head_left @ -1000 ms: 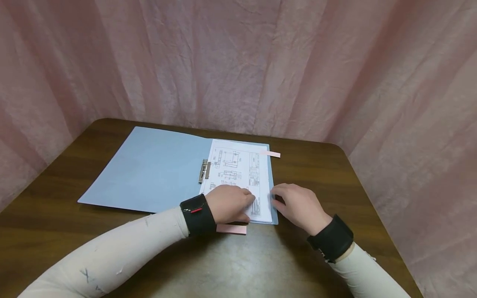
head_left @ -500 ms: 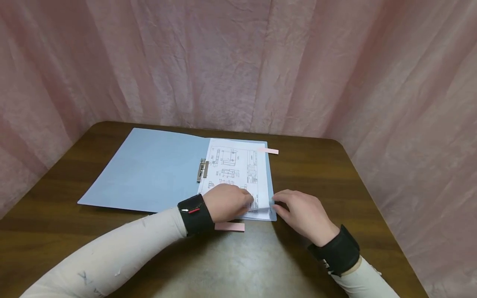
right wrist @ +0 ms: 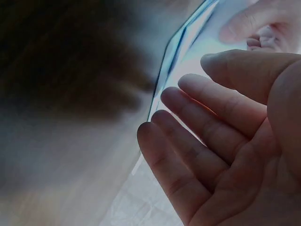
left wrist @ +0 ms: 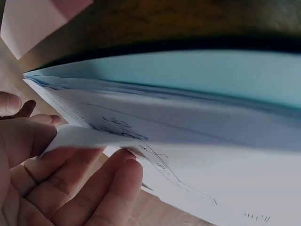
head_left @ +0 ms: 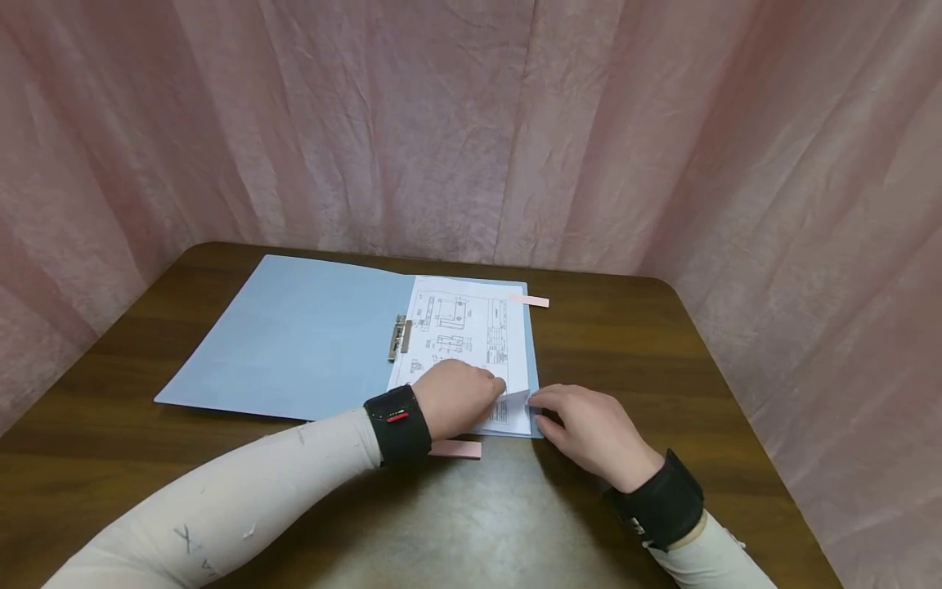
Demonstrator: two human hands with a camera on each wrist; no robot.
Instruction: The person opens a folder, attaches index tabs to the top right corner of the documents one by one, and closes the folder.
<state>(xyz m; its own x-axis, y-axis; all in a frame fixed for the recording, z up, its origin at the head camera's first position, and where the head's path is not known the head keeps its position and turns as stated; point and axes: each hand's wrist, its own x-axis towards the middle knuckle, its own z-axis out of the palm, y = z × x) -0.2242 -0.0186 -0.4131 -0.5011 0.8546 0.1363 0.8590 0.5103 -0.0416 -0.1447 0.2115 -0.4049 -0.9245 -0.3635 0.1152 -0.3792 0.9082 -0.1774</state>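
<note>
A light blue folder (head_left: 294, 327) lies spread on the table, with a metal clip (head_left: 401, 337) along its spine. White sheets with printed technical drawings (head_left: 478, 319) rest on its right half. The left hand (head_left: 459, 401) pinches the lower part of the top sheet (left wrist: 89, 136) between thumb and fingers. That sheet bends up from the pages beneath, as the left wrist view shows. Beside the folder's lower right edge is the right hand (head_left: 589, 425), its fingers fairly straight and close to the sheets' edge. The right wrist view shows nothing in its palm.
One pink sticky strip (head_left: 531, 300) sticks out past the folder's upper right edge. Another pink strip (head_left: 456, 449) lies by the lower edge, partly behind the left wrist. The brown wooden table (head_left: 618, 343) ends at a pink curtain (head_left: 456, 123).
The top sheet's lower right part, flat a second ago, is now lifted and bent by the left hand. The right hand has shifted slightly down and stays at the folder's edge.
</note>
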